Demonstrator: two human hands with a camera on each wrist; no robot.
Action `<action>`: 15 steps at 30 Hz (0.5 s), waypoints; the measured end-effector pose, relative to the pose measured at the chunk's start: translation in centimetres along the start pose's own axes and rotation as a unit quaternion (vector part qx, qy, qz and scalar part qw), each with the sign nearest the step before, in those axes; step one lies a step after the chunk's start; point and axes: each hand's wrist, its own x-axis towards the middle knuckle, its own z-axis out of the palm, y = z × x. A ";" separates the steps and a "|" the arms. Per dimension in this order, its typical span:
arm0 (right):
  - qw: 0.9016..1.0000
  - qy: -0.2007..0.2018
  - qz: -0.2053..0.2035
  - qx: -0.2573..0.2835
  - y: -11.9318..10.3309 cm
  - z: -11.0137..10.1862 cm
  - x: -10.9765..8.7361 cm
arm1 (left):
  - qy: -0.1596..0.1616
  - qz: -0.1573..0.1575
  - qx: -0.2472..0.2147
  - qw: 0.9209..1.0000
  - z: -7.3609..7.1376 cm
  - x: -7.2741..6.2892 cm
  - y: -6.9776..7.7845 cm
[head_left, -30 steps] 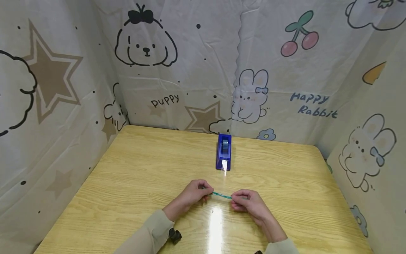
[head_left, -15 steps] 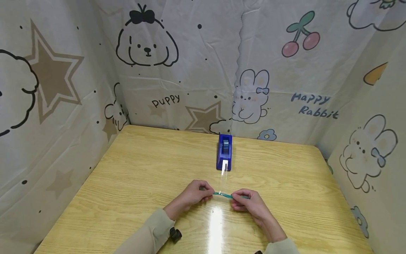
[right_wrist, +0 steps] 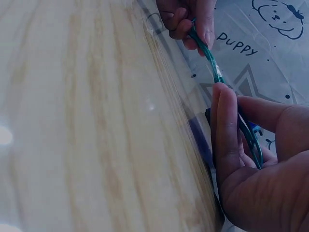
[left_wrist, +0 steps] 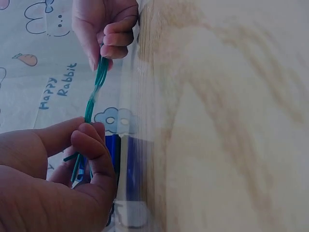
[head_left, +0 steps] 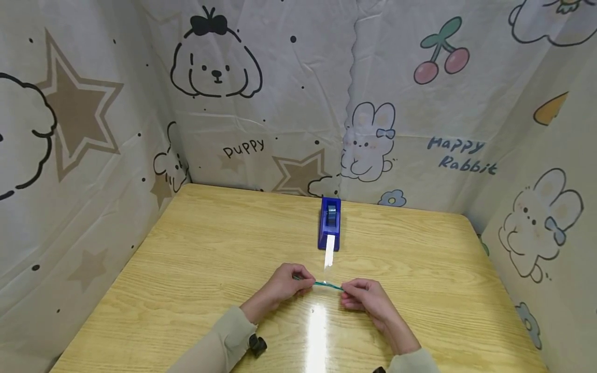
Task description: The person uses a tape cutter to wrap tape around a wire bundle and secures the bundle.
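Observation:
Between my two hands stretches a bundle of thin green strands (head_left: 328, 285), held just above the table. My left hand (head_left: 293, 281) pinches one end of it between thumb and fingers, and loose ends (left_wrist: 76, 169) stick out beyond that grip. The other end is pinched by my right hand (head_left: 367, 296), where the strands bend into a loop (right_wrist: 253, 140) beside the palm. Clear tape (head_left: 329, 252) runs from a blue tape dispenser (head_left: 323, 223) toward the bundle's middle. A shiny bit of tape (right_wrist: 218, 71) lies on the strands there.
The wooden table (head_left: 224, 228) carries the dispenser near its back edge. A printed cloth (head_left: 280, 67) encloses the table at the back and both sides. A black strap piece (head_left: 257, 345) sits at the left sleeve.
The strands, slightly spread a second ago, now lie closer together. The glare on the tape has shifted and lengthened. My right hand has drifted slightly right; my left hand is almost still.

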 end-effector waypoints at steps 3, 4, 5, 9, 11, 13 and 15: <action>1.000 0.003 -0.005 0.002 0.1 -0.1 0.1 | 0.005 -0.010 -0.001 1.000 0.0 0.1 0.0; 1.000 0.002 -0.008 0.002 0.2 -0.1 0.1 | 0.008 -0.015 -0.001 1.000 -0.1 0.1 0.1; 1.000 0.001 -0.009 0.003 0.2 -0.2 0.2 | 0.011 -0.020 0.001 1.000 -0.1 0.2 0.1; 1.000 0.000 -0.017 0.006 0.2 -0.2 0.3 | 0.020 -0.038 -0.006 0.999 -0.2 0.4 0.1; 1.000 0.002 -0.019 0.004 0.1 -0.3 0.3 | 0.017 -0.044 -0.018 0.999 -0.2 0.5 0.0; 1.000 0.003 -0.021 0.001 0.0 -0.3 0.3 | 0.004 -0.050 -0.034 0.998 -0.3 0.7 -0.1; 1.000 0.008 -0.022 -0.002 -0.1 -0.4 0.3 | -0.010 -0.057 -0.042 0.997 -0.3 0.8 -0.2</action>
